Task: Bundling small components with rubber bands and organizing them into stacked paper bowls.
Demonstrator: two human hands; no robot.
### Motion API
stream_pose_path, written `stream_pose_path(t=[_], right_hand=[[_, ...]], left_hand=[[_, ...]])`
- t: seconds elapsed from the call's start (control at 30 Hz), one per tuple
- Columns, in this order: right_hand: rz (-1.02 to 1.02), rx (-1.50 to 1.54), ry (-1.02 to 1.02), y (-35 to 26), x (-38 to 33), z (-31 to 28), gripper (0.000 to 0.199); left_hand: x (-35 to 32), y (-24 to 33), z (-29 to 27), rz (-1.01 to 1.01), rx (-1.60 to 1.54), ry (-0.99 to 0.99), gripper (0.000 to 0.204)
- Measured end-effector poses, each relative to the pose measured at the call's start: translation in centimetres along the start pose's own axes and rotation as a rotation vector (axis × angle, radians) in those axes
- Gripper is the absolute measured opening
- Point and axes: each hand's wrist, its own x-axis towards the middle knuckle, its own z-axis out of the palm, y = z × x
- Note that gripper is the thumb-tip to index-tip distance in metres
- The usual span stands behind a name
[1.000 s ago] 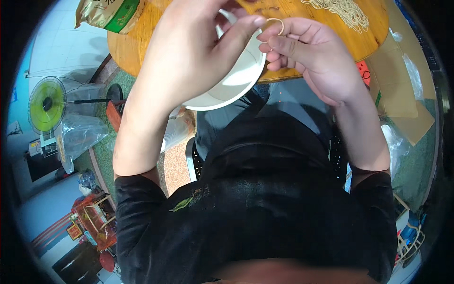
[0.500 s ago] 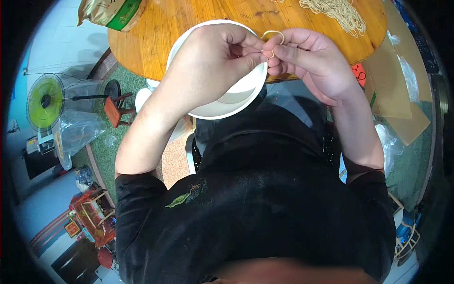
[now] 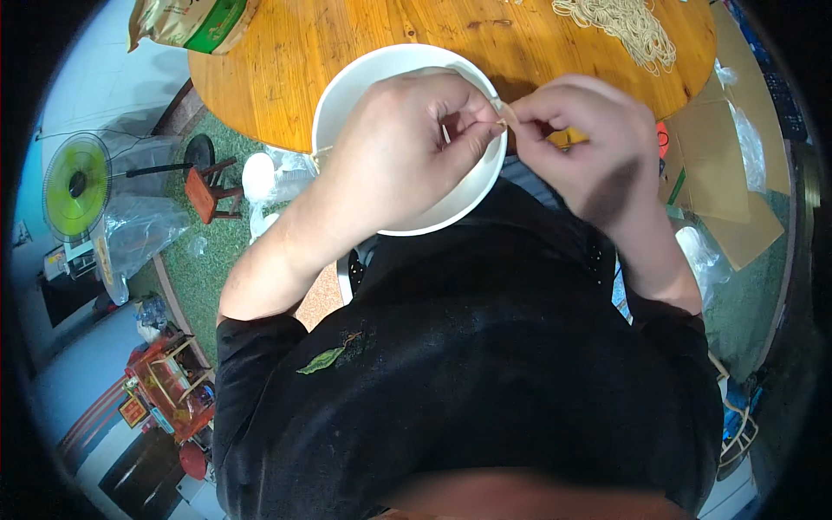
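Over a white bucket (image 3: 416, 227), my left hand (image 3: 394, 143) pinches a short bit of pale cord (image 3: 503, 113) between thumb and forefinger. My right hand (image 3: 598, 139) meets it fingertip to fingertip, thumb and forefinger closed on the same cord just past the bucket's right side. Most of the cord is hidden by the fingers, so whether it is knotted cannot be made out. A loose heap of cream cord (image 3: 620, 30) lies at the far right of the wooden table (image 3: 286, 87).
A cream and green bag (image 3: 195, 22) stands at the table's far left. On the left are a green fan (image 3: 78, 184), a small red-brown stool (image 3: 201, 195) and white tubs (image 3: 258, 178) in plastic. Flattened cardboard (image 3: 706, 147) rests on the right.
The cord's loop above my fingertips no longer shows. My right hand has turned over, knuckles now up, and shifted slightly right and toward me. My left hand has moved a little nearer.
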Motion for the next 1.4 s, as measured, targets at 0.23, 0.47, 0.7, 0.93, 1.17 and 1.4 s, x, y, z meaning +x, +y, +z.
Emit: stream_pose_path(t=[0.23, 0.47, 0.7, 0.93, 1.17, 1.4], right_hand=[[-0.331, -0.165, 0.294, 2.9, -1.9, 3.4, 0.029], [-0.547, -0.114, 0.454, 4.6, -1.5, 4.6, 0.032], [-0.611, -0.107, 0.397, 4.6, -0.8, 4.1, 0.027], [-0.643, -0.081, 0.397, 4.9, -0.7, 4.4, 0.025], [-0.608, -0.116, 0.378, 5.5, -1.1, 4.2, 0.023], [-0.552, -0.09, 0.394, 5.8, -1.3, 4.5, 0.029]], left_hand=[[0.6, 0.4, -0.2, 0.192, 0.15, 0.095, 0.013], [1.6, 0.2, -0.8, 0.179, -0.037, 0.081, 0.024], [2.1, -0.8, -1.2, 0.178, -0.074, 0.072, 0.015], [2.8, -0.6, -1.8, 0.201, -0.021, 0.008, 0.011], [3.1, -0.5, -1.5, 0.213, 0.051, -0.009, 0.008], [3.7, -0.7, -1.7, 0.233, 0.074, -0.071, 0.006]])
